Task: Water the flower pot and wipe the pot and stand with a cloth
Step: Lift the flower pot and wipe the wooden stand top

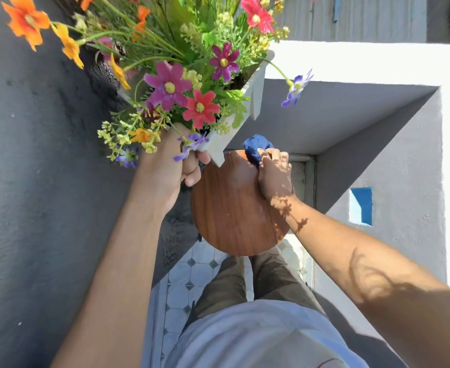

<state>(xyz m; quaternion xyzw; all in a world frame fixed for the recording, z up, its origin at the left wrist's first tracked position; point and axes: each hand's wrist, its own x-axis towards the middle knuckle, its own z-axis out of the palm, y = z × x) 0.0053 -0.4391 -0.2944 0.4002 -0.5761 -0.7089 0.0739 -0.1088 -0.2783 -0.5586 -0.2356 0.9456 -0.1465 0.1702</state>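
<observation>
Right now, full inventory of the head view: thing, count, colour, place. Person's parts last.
flower pot: one, white, lifted and tilted above the stand's far-left edge
flowers: a bunch, count unclear; orange, magenta, red, purple, yellow-green; filling the pot, upper left
stand: one, round brown wood-grain top, centre
cloth: one, blue, bunched at the stand's far edge
wall: dark grey, left side
parapet: white and grey, right and top
tiled floor: pale with small dark diamonds, below the stand
left hand: one, gripping the pot's lower corner
right hand: one, pressing the cloth on the stand
legs: olive trousers, under the stand
shirt: pale blue-grey, bottom centre
</observation>
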